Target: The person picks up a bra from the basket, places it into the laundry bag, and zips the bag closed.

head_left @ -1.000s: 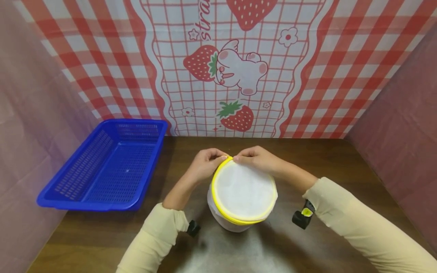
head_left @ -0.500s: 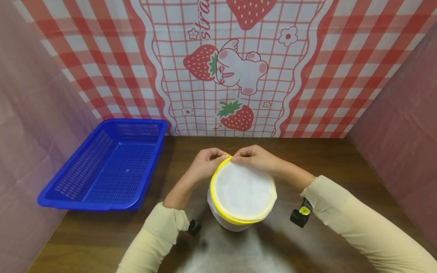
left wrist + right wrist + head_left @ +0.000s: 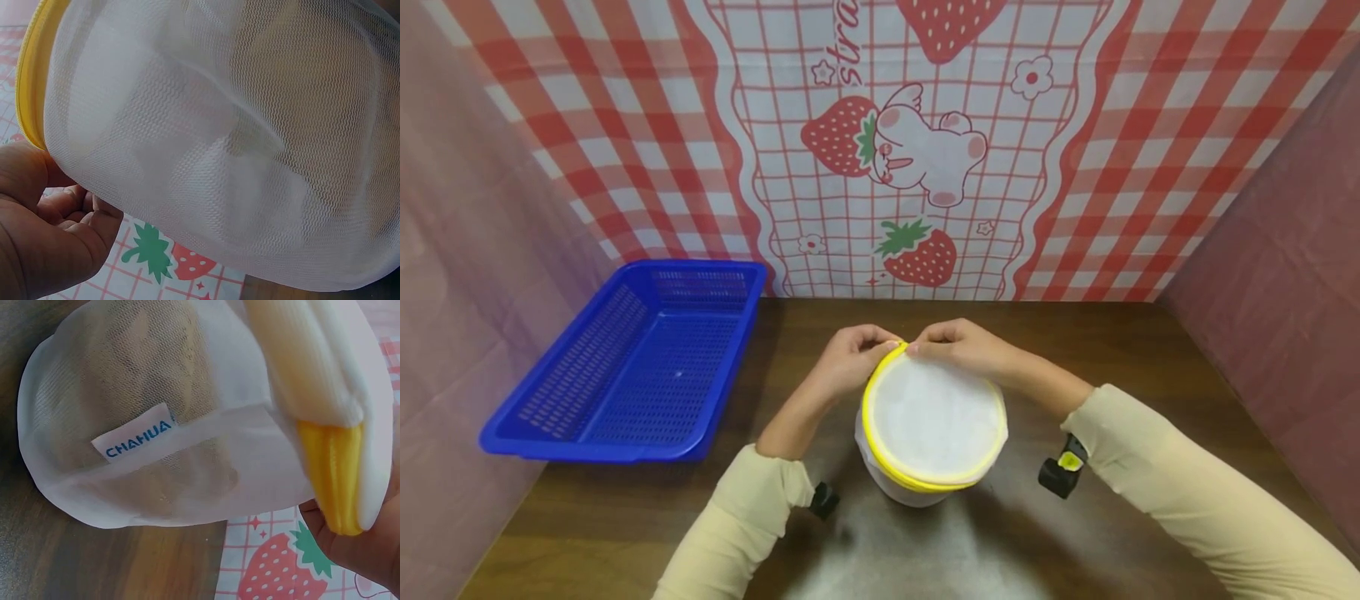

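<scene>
A round white mesh laundry bag (image 3: pixel 936 421) stands on the table, its yellow zipper (image 3: pixel 867 404) running along the top edge. At the far edge of its lid, the left hand (image 3: pixel 850 362) pinches the zipper edge between thumb and fingers. Close beside it, the right hand (image 3: pixel 970 350) pinches the same edge. A small tag (image 3: pixel 134 434) reading CHAHUA shows on the bag's side in the right wrist view. Through the mesh (image 3: pixel 156 125) in the left wrist view, the inside looks hollow. The zipper pull is hidden or too small to make out.
A blue perforated plastic basket (image 3: pixel 673 375) sits at the left of the brown wooden table (image 3: pixel 1120 350). Behind rises a red-and-white strawberry-print cloth (image 3: pixel 917 167). Pinkish cloth walls (image 3: pixel 1285 208) bound both sides. Each wrist wears a black camera (image 3: pixel 1060 477).
The right hand and the bag's top have shifted very slightly left since the first frame. Both hands keep their pinch at the far edge; the basket stays put.
</scene>
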A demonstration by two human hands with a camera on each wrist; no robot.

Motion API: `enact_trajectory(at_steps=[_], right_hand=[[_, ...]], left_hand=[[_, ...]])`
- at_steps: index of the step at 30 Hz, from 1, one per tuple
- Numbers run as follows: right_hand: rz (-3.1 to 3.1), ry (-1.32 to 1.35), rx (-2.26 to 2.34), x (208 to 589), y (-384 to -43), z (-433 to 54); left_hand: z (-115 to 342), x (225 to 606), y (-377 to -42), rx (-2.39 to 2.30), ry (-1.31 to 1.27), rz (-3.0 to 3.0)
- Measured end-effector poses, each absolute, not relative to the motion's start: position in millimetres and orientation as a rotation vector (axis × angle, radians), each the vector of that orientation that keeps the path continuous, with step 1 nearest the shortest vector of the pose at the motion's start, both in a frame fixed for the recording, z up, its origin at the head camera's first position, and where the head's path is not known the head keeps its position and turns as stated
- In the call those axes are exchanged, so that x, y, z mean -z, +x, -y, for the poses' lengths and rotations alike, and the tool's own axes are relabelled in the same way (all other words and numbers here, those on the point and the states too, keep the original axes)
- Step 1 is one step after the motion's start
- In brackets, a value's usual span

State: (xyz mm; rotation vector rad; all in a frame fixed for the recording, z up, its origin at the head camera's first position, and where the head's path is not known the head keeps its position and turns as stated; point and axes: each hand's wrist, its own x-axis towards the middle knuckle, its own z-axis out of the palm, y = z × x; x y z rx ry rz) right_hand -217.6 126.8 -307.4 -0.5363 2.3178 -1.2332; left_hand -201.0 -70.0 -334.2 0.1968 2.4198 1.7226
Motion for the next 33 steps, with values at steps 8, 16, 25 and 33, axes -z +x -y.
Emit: enact_trajectory(at_steps=[8,16,25,33], right_hand=[[-2.312,-0.539,1.217,305.6,-216.2,-123.6],[-2.313,-0.481,1.255,309.1,-216.3,-125.3],[-2.28,-0.533,1.261,307.7,-215.8,-124.2],[-2.263,-0.552,1.255,307.0,-214.5,-123.6]], left_hand=[[69.5,334.0,-201.7,-1.718,0.192,-2.409],[70.9,332.7,-199.1,-1.745,0.176,-2.404],[71.9,332.5,-198.8,-1.747,0.205,-2.399],[72.0,332.0,-198.9,-1.737,0.191,-2.404]])
